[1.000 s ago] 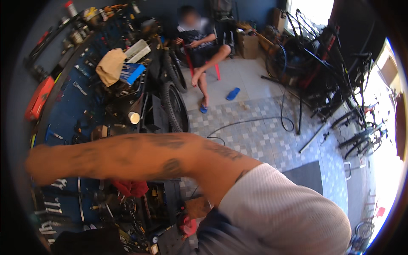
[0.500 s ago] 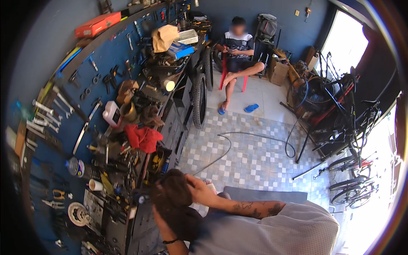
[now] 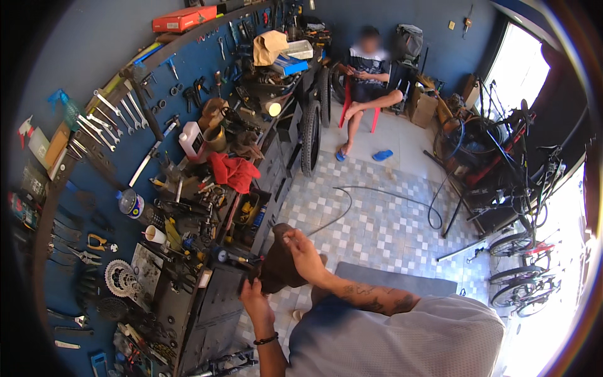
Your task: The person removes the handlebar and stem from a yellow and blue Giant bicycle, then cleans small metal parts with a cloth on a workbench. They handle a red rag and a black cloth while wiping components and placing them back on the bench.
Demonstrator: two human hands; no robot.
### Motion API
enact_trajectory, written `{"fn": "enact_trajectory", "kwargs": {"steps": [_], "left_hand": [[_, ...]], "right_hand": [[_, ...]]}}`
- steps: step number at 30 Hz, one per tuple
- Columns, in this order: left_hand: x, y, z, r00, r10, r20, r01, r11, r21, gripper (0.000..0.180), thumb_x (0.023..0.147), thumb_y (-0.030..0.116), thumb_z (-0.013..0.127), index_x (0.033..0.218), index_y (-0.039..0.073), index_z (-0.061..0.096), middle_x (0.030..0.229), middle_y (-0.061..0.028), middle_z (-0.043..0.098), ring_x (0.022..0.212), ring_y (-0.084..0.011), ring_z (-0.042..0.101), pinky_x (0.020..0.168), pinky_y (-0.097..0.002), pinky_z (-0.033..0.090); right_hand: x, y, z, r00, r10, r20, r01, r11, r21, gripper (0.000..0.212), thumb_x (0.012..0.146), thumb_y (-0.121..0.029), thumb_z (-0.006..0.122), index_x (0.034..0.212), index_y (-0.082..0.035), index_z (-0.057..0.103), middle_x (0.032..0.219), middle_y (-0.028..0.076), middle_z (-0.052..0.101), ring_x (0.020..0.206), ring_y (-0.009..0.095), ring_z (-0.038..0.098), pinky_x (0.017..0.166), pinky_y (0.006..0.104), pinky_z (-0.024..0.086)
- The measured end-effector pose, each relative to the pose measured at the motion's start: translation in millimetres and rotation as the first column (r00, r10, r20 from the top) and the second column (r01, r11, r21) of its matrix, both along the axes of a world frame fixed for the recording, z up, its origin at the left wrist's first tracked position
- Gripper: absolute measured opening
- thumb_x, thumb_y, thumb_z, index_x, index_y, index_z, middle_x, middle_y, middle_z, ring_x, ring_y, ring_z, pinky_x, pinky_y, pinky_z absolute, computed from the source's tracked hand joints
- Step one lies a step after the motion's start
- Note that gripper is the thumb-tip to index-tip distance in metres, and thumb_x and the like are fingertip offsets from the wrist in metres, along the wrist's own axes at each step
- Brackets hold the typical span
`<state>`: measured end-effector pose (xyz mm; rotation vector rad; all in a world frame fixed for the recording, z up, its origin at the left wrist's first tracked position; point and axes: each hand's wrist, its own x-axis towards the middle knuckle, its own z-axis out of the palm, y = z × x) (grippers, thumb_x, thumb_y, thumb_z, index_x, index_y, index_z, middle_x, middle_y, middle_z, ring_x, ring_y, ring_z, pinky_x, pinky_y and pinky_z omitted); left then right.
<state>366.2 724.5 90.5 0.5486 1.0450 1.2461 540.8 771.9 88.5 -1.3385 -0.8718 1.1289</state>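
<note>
A dark brown cloth (image 3: 281, 269) hangs stretched between my two hands, in front of my body and beside the workbench's drawer front. My right hand (image 3: 305, 256) pinches its upper edge, thumb and fingers together. Lower and to the left, my left hand (image 3: 256, 303) grips the cloth's other end; a dark bracelet circles that wrist. Just left of the cloth, a small round gauge-like thing (image 3: 222, 256) lies at the bench edge.
The cluttered workbench (image 3: 204, 276) on the left carries tools, a red cloth (image 3: 231, 172) and a chainring set (image 3: 122, 278). A person (image 3: 366, 75) sits on a red chair ahead. A hose (image 3: 392, 197) crosses the tiled floor; bicycles (image 3: 524, 251) stand at right.
The cloth was bunched over my left hand and now hangs spread between both hands. My left hand has come into view, and the head view has shifted left.
</note>
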Motion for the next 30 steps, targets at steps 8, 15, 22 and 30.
{"fn": "enact_trajectory", "kwargs": {"steps": [8,15,22,30], "left_hand": [[24.7,5.0,-7.6,0.986,0.131,-0.101,-0.117,0.984,0.138,0.025,0.106,0.016,0.063,0.123,-0.002,0.065,0.115,-0.01,0.073,0.097,-0.0171,0.07,0.087,-0.0303,0.057],[39.9,24.9,0.5,0.842,-0.007,-0.54,0.073,0.992,0.1,0.02,0.109,0.015,0.057,0.118,-0.001,0.065,0.103,-0.0038,0.071,0.092,-0.0106,0.064,0.083,-0.0269,0.051],[46.9,45.6,20.8,0.89,-0.029,-0.456,0.147,0.963,0.226,0.035,0.102,0.014,0.067,0.133,0.0,0.059,0.122,-0.0085,0.067,0.107,-0.0158,0.062,0.096,-0.0319,0.049],[18.1,39.8,8.8,0.322,0.114,-0.94,0.161,0.972,0.172,0.026,0.104,0.019,0.062,0.108,-0.006,0.065,0.095,-0.026,0.072,0.088,-0.0427,0.069,0.076,-0.0451,0.051]], "right_hand": [[-11.6,0.8,-35.7,0.98,-0.172,0.103,0.173,0.985,-0.007,0.021,0.109,-0.022,0.055,0.114,-0.001,0.057,0.093,0.019,0.069,0.081,0.031,0.068,0.075,0.0425,0.052],[-14.1,17.6,-15.8,0.989,0.127,0.068,-0.13,0.991,0.031,0.023,0.11,-0.024,0.053,0.119,-0.003,0.054,0.092,0.022,0.069,0.085,0.043,0.071,0.073,0.0493,0.053],[-11.1,33.7,-42.4,0.95,0.184,0.254,-0.218,0.969,0.114,0.022,0.113,-0.024,0.05,0.12,-0.003,0.054,0.089,0.01,0.061,0.082,0.023,0.062,0.078,0.0391,0.051],[-11.7,49.2,-63.8,0.982,0.12,0.148,-0.12,0.993,-0.013,0.026,0.113,-0.028,0.05,0.112,-0.002,0.057,0.088,0.011,0.06,0.084,0.022,0.059,0.079,0.0365,0.048]]}}
